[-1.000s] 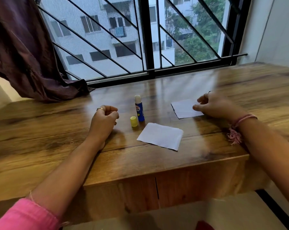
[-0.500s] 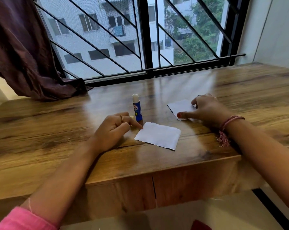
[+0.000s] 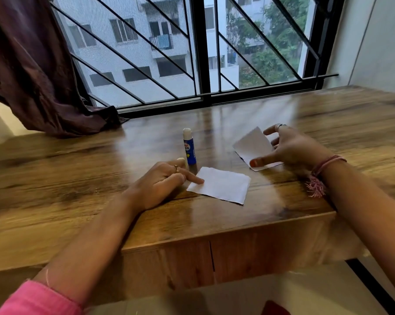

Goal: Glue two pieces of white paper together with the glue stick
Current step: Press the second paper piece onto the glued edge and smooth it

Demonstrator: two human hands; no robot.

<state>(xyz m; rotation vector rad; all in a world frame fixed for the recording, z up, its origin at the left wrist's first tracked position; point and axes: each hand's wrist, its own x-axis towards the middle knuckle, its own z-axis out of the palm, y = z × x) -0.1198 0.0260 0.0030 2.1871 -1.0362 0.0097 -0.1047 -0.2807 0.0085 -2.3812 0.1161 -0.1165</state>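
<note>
A blue glue stick (image 3: 189, 147) stands upright and uncapped in the middle of the wooden table (image 3: 55, 178). Its yellow cap (image 3: 181, 159) peeks out behind my left hand. A white paper piece (image 3: 223, 185) lies flat near the front edge. My left hand (image 3: 160, 185) rests on the table with its index fingertip pressing that paper's left corner. My right hand (image 3: 289, 148) pinches a second white paper piece (image 3: 253, 146) between thumb and fingers, its far edge lifted off the table.
A barred window (image 3: 201, 53) runs along the table's far edge. A dark maroon curtain (image 3: 33, 71) drapes onto the table's back left corner. The table's front edge (image 3: 226, 235) lies just below the flat paper.
My left hand slid right from beside the cap to the near paper's corner. My right hand took hold of the far paper and tilted it up off the table.
</note>
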